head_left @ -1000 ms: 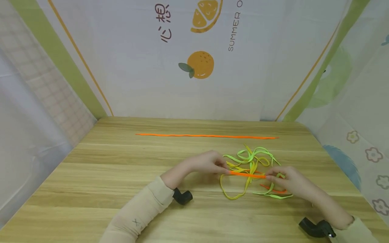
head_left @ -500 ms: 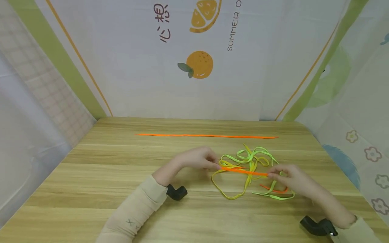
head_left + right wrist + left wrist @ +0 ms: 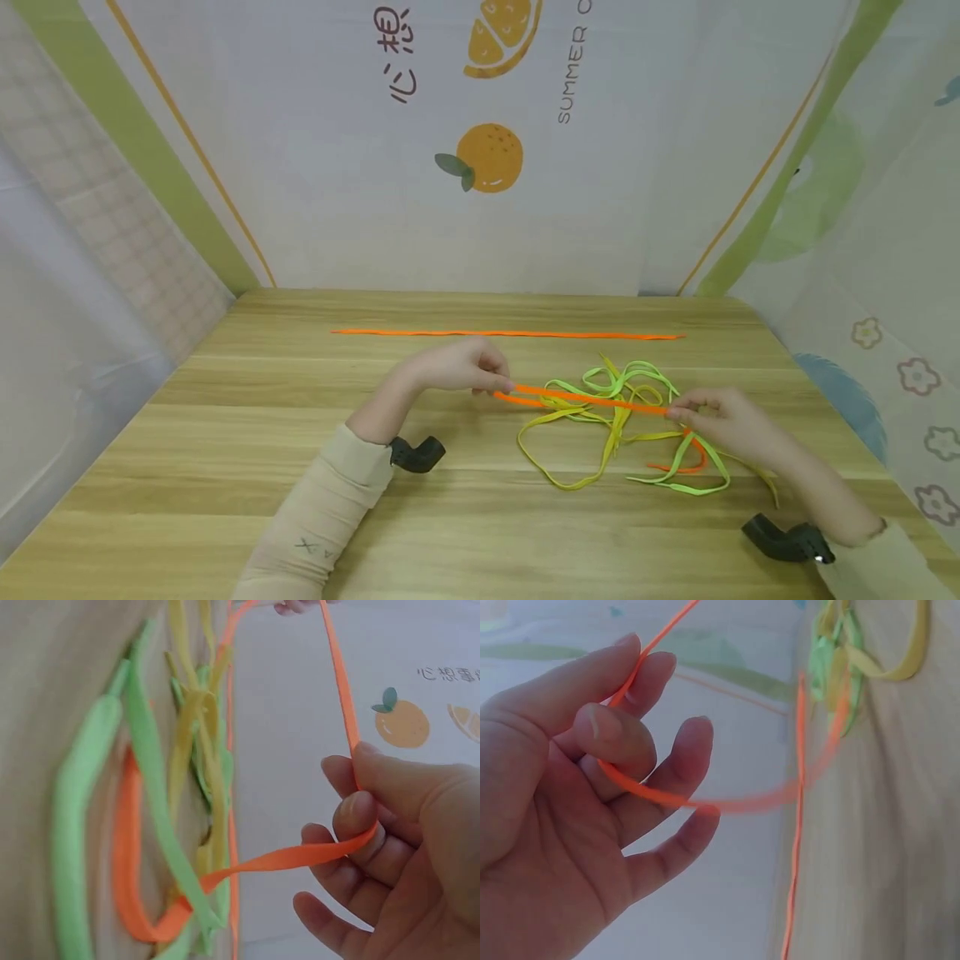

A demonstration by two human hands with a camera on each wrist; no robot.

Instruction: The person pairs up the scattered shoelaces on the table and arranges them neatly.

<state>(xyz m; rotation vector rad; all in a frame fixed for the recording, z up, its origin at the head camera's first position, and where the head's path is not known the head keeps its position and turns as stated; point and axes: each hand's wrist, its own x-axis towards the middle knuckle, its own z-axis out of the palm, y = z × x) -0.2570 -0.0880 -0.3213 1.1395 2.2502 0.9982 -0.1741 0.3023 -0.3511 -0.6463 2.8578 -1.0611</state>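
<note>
An orange shoelace [image 3: 588, 399] is stretched between both hands above the table. My left hand [image 3: 471, 367] pinches it at one end of the taut stretch, and a loose part loops down from those fingers in the left wrist view. My right hand [image 3: 716, 417] pinches the other end, thumb against fingers; from there the lace [image 3: 285, 859] drops and curls among the pile. Below the taut stretch lie tangled yellow shoelaces [image 3: 558, 482] and green shoelaces [image 3: 637, 367], loosely looped over each other.
A second orange shoelace [image 3: 450, 333] lies straight along the back of the wooden table [image 3: 262, 450]. Printed white cloth [image 3: 337, 208] hangs behind and at both sides. A black wrist device [image 3: 417, 455] is strapped at the left wrist, another [image 3: 786, 540] at the right.
My left hand has moved left and away from the body, so the taut stretch of orange shoelace is longer. The right hand has risen slightly. A yellow end now shows beneath the right wrist.
</note>
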